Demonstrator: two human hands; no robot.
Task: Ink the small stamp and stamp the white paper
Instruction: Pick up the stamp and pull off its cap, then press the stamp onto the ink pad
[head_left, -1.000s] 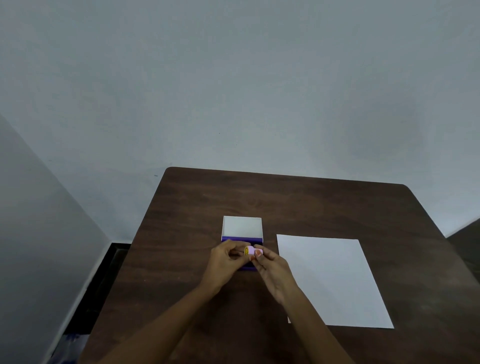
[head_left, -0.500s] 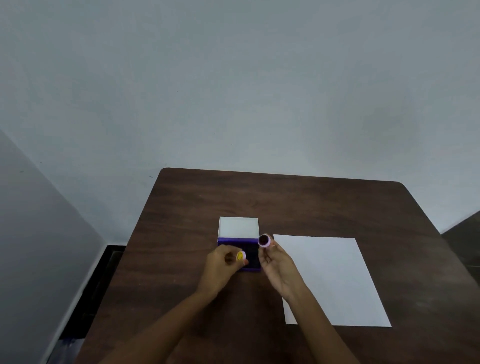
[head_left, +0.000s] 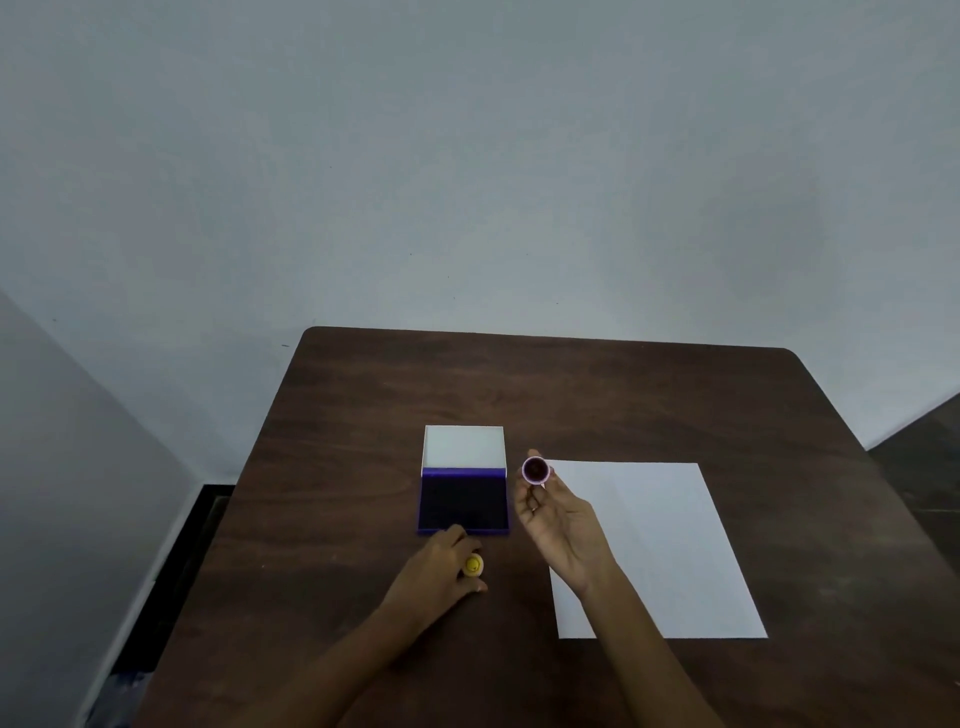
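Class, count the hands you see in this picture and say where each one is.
2. The left hand rests on the table before the ink pad, holding a yellow cap. The right hand lifts the stamp.

Two bare forearms — no sleeves, no rings.

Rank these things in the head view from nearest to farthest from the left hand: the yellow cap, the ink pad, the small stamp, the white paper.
From the left hand:
1. Yellow cap, held in its fingers.
2. Ink pad, open, just beyond the fingertips.
3. Small stamp, raised in the right hand, past the pad's right edge.
4. White paper, flat on the table's right side.
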